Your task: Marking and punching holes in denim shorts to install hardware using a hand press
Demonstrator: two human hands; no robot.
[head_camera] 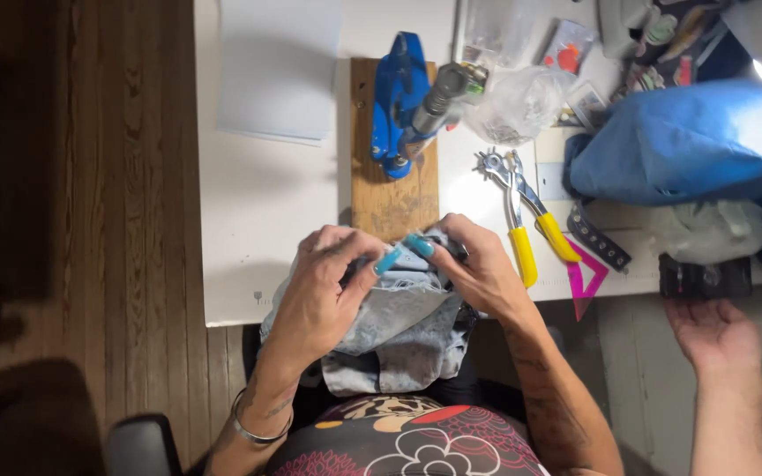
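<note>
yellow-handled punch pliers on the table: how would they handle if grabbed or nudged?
The punch pliers look like metal, so probably stiff and fairly heavy for their size. They lie flat on the white table, so they would more likely slide than roll. The yellow sleeves on the handles probably give grip; the splayed handles may swing together when lifted.

A white table fills the upper middle of the frame; a wooden board lies on it, carrying a blue hand press; upper left sits a pale sheet of paper; right of the board lie yellow-handled punch pliers; above them a clear plastic bag; far right a blue cloth bundle; a pink triangle ruler overhangs the table edge; another person's hand rests lower right; dark wooden floor at left.
</note>
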